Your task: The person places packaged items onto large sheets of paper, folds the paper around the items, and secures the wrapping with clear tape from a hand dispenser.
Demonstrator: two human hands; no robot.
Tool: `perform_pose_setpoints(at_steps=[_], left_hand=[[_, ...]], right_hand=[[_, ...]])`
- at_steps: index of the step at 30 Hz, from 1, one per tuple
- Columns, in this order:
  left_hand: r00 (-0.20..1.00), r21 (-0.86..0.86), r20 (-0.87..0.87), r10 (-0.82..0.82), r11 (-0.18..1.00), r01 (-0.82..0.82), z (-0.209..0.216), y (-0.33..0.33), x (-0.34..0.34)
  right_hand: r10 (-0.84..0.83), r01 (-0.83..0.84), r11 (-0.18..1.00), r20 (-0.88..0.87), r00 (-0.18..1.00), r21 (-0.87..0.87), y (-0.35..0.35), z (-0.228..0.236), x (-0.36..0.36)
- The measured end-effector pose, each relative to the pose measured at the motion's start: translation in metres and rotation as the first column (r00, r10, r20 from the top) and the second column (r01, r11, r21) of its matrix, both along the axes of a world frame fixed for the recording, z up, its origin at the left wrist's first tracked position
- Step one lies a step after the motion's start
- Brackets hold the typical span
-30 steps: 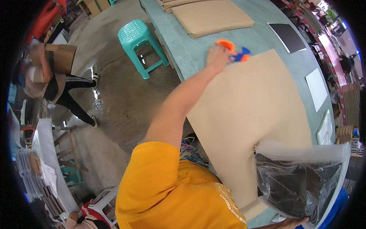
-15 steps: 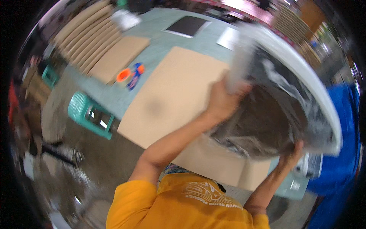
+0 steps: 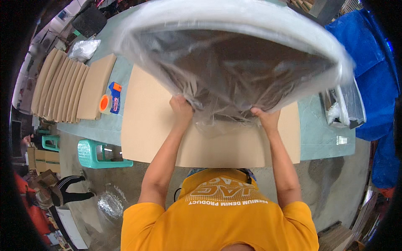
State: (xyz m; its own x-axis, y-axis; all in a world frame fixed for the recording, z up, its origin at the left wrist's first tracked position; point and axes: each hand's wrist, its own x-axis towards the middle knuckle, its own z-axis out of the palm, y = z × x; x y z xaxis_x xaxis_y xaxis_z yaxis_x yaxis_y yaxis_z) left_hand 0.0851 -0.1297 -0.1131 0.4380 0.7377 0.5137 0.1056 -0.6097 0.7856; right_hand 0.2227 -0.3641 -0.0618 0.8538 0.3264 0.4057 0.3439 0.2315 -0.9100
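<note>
- The left hand and right hand both grasp the near edge of a plastic-wrapped dark panel; its body spreads beyond the fingertips, away from the wearer.
- The right thumb presses on the plastic; the fingers under the edge are mostly hidden, so how deep either grip goes I cannot tell.
- Below and around the fingers lies a brown sheet; whether the panel touches it anywhere is unclear.
- With the weight out past the fingertips, level wrists and an even pull from the 2 hands probably steady the panel best.
- Pinching the firm edge through the wrap, not just loose film, likely prevents slipping or tearing.
- Lowering it slowly, if it comes down, would spare the sheet a crease.
- Left of the left fingers, a tape dispenser sits well clear on the green table; right of the right fingers, 1 wrapped bundle lies nearer the panel's corner, so sideways swings deserve care.
</note>
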Motion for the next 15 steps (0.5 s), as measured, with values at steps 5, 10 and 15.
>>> perform_pose_setpoints(at_steps=[5, 10, 15], left_hand=[[0.972, -0.19, -0.234, 0.006, 0.98, -0.051, 0.057, 0.009, -0.001], [0.753, -0.267, -0.657, -0.048, 0.948, -0.173, 0.01, 0.052, -0.015], [0.644, -0.32, -0.756, -0.118, 0.925, -0.206, -0.009, 0.05, -0.012]], right_hand=[[-0.076, -0.035, 0.891, -0.225, 0.972, -0.453, 0.019, 0.033, 0.005], [-0.001, -0.248, 0.53, -0.293, 0.956, -0.811, 0.062, -0.006, 0.028], [0.069, -0.163, 0.19, -0.152, 0.986, -0.968, 0.052, -0.027, 0.039]])
